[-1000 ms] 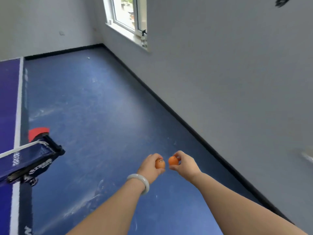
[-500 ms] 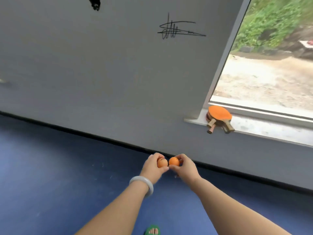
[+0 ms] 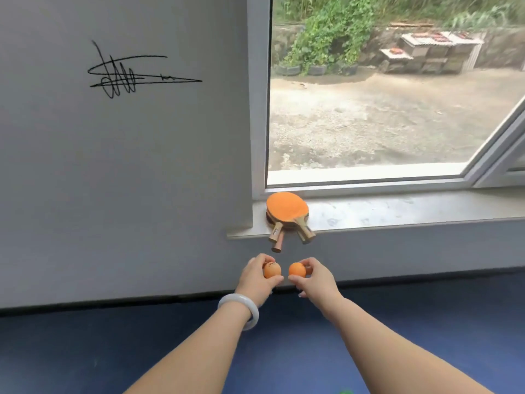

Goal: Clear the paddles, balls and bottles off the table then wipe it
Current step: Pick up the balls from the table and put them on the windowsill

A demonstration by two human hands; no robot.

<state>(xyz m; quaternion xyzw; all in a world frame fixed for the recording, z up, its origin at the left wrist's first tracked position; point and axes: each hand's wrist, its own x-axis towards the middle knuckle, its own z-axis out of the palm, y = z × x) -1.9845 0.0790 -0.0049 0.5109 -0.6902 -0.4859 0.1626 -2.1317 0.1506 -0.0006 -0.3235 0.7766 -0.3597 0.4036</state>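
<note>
We are holding one orange ball [image 3: 272,270] pinched in our left hand [image 3: 257,281] and another ball [image 3: 297,270] in our right hand [image 3: 315,280], both just below the windowsill [image 3: 397,210], where stacked paddles [image 3: 287,211] are lying.

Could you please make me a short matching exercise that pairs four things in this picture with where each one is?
Things:
1. paddles
2. ball with writing
3. plain ball
4. bracelet

Places:
A. pinched in the right hand
B. around the left wrist
C. stacked on the windowsill, handles over the edge
D. held in the left hand

Pairs: 1-C, 2-D, 3-A, 4-B
</note>
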